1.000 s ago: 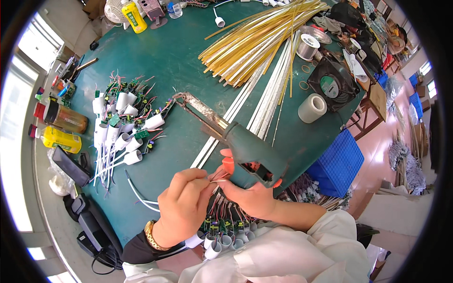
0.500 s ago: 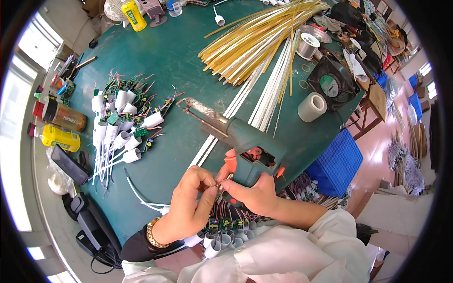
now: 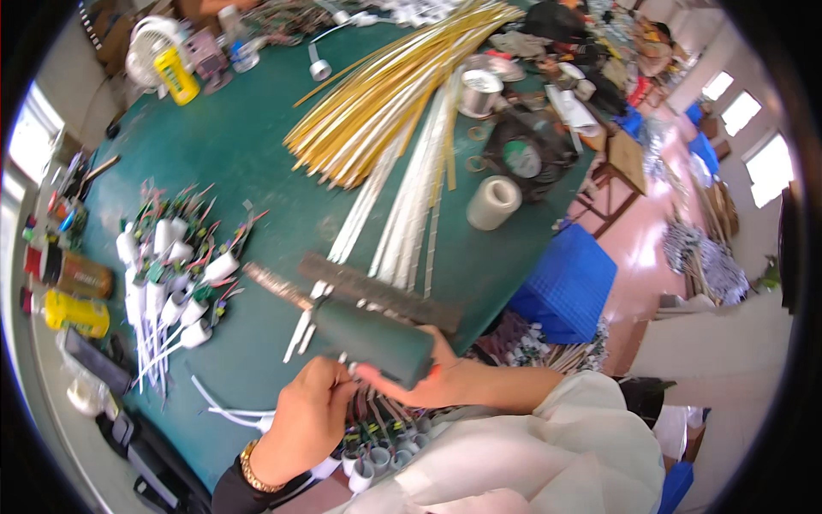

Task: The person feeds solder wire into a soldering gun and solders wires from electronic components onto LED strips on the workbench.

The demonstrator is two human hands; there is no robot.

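My right hand (image 3: 441,379) grips a green soldering gun (image 3: 370,341) with red parts and a long, scorched metal tip that points up and left. The gun is tilted and blurred by motion. Beside its lower end, my left hand (image 3: 304,415) is closed, its thumb and fingertips pinched together; what they hold is hidden or too small to name. Below both hands, close to my body, stand several white plastic sockets (image 3: 361,473) with small circuit boards and thin wires. A white cable (image 3: 229,413) lies left of my left hand.
Another heap of white sockets with wires (image 3: 175,295) lies left on the green table (image 3: 282,214). Yellow and white strips (image 3: 394,98) spread across the back. A white roll (image 3: 494,203), a black fan (image 3: 527,154) and a blue crate (image 3: 565,283) are right. Bottles (image 3: 75,313) line the left edge.
The view has shifted, so the table's things appear further left. The soldering gun has rolled in my right hand and its tip has swung lower. My left hand stays pinched beside it.
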